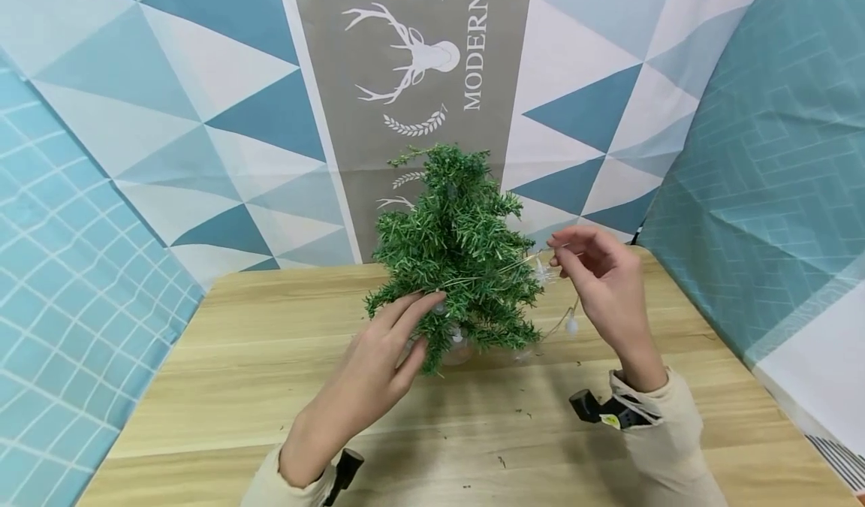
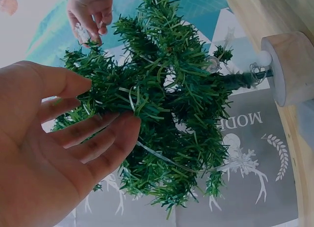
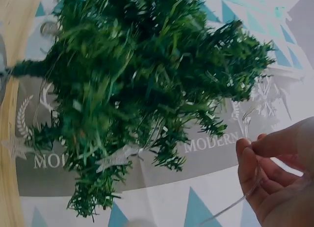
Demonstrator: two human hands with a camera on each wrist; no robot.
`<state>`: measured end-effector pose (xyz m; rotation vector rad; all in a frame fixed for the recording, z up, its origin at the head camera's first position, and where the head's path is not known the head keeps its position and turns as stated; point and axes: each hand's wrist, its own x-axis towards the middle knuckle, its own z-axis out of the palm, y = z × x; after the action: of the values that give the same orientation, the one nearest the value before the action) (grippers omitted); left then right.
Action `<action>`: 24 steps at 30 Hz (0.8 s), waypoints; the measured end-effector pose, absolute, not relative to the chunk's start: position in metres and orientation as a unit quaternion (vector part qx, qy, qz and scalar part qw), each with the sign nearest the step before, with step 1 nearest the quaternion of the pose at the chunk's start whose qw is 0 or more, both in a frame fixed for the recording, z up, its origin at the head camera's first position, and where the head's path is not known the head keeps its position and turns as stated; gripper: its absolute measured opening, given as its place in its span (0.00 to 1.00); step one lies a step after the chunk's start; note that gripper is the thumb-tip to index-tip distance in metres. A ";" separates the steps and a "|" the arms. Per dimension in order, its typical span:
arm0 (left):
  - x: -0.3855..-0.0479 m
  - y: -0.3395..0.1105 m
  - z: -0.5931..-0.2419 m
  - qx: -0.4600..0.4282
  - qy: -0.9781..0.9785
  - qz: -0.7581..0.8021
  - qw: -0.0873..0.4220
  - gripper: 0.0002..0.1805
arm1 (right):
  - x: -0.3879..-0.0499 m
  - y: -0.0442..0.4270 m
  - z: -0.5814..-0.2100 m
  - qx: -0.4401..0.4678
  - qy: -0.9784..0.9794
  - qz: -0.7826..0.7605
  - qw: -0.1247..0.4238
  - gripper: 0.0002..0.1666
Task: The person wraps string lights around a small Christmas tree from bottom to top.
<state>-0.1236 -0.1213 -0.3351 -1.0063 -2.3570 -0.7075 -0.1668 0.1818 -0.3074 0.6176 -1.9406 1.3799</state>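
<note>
Head view: the table [image 1: 236,387] bears a green tree [image 1: 453,244] near its far edge's middle. The left hand [image 1: 372,360], grip loosely spread, is at the branches; the right hand [image 1: 604,285] pinches an ornament string [image 1: 571,323]. Hard tugging might snag it, tipping the tree.

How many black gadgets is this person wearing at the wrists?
2: one gadget at the left sleeve, the other gadget at the right sleeve. The sleeves could hide more.
</note>
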 end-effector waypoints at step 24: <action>-0.121 -0.130 -0.329 -0.366 -0.878 -0.251 0.183 0.31 | -0.207 0.225 -0.289 0.315 -0.879 0.142 0.327 0.09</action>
<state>-0.1213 -0.1298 -0.3289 -1.0314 -2.4760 -0.7071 -0.2069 0.2255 -0.2887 0.8255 -2.3037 0.3725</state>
